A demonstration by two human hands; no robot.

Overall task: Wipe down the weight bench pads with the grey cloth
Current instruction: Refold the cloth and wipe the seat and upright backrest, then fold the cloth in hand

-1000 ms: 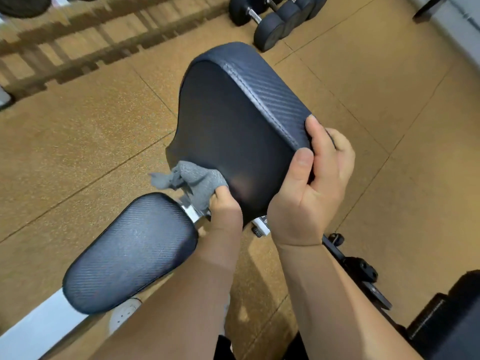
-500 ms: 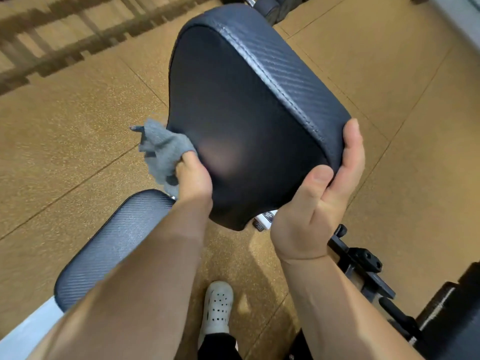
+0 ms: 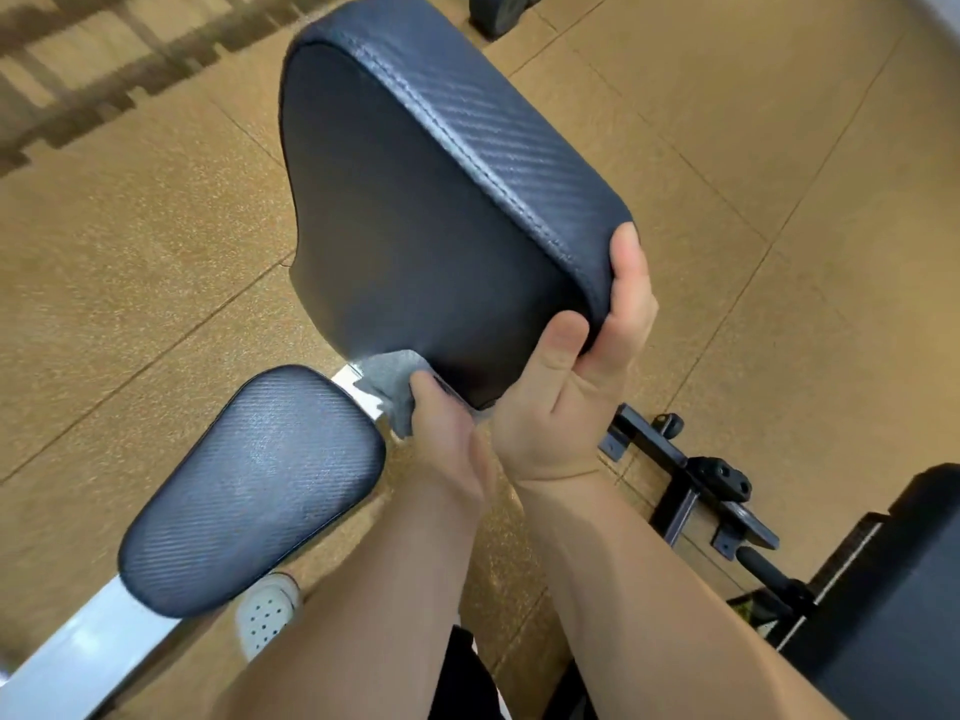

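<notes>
Nearest: two bare forearms coming up from the bottom edge, with a white perforated clog (image 3: 265, 610) on the floor between the left arm and the white bench rail (image 3: 67, 662). The seat pad (image 3: 254, 491) sits on that rail, its carbon-weave face up, nothing on it.

Left hand (image 3: 447, 428) – fingers curled, bunching the grey cloth (image 3: 389, 381) and pressing it against the bottom edge of the raised back pad (image 3: 426, 215), just above the seat pad's far end. Individual fingertips are hidden in the fabric.

Right hand (image 3: 566, 402) – clamped on the back pad's lower right corner, thumb flat on the smooth dark face, fingers wrapped round the textured side edge. The two hands nearly touch at the wrists.

Black steel bracket (image 3: 691, 480) with a knob to the right, a black padded block (image 3: 883, 615) at the lower right corner.

The back pad is tilted up toward the camera. Behind it, tan speckled rubber floor tiles (image 3: 130, 252); a dark dumbbell head (image 3: 498, 13) is cut off at the top edge.
</notes>
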